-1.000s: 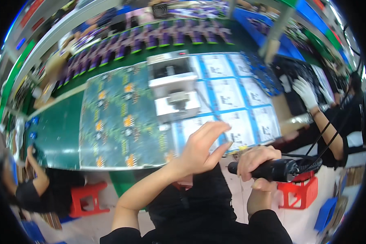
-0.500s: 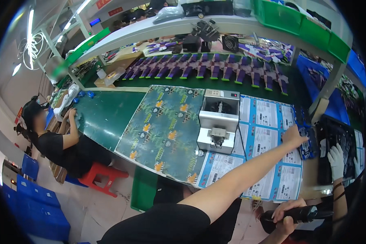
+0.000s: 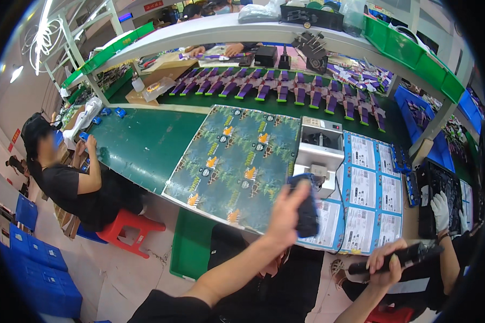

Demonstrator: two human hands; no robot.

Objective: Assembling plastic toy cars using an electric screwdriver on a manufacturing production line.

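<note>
My left hand (image 3: 286, 215) is closed around a blue-and-black plastic part (image 3: 308, 212), held above the table in front of a silver screw feeder (image 3: 319, 157). Motion blurs the hand and the part, so finer detail cannot be made out. Low at the right, beyond the table's front edge, my right hand (image 3: 385, 265) wraps round a black electric screwdriver (image 3: 415, 257). The tool lies roughly level, its narrow end to the left. More blue-and-black plastic parts (image 3: 412, 188) lie at the table's right end.
Patterned sheets (image 3: 226, 161) and printed label sheets (image 3: 361, 188) cover the table. Purple pieces (image 3: 280, 89) line the back under a shelf. At right, a co-worker's gloved hand (image 3: 441, 211) is at a black tray (image 3: 452, 188). Another person (image 3: 64, 180) sits at left. A green bin (image 3: 187, 250) stands below.
My left hand has come back from the blue parts at the table's right end, bringing one to the screw feeder. My right hand keeps hold of the screwdriver. The view has shifted a little.
</note>
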